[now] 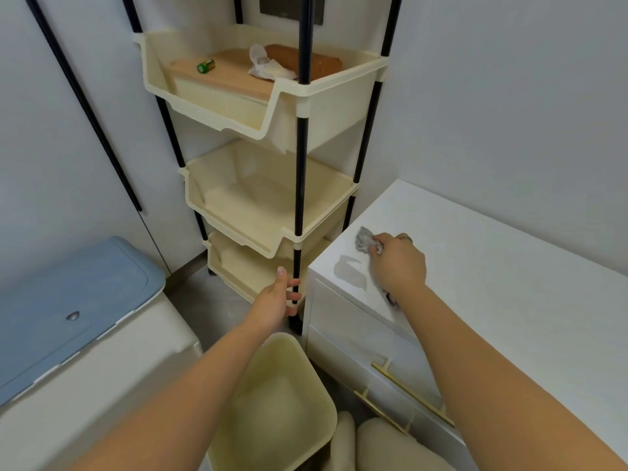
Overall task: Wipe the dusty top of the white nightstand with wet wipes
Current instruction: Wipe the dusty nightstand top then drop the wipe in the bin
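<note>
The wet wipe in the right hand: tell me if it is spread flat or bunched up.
Bunched up. The wet wipe is a grey crumpled wad in the right hand, on the nightstand.

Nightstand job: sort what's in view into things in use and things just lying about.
In use:
nightstand
wipe, in the right hand
grey smear

Lying about:
rack
battery
crumpled tissue
bin
blue-lidded box
left hand, empty
</note>
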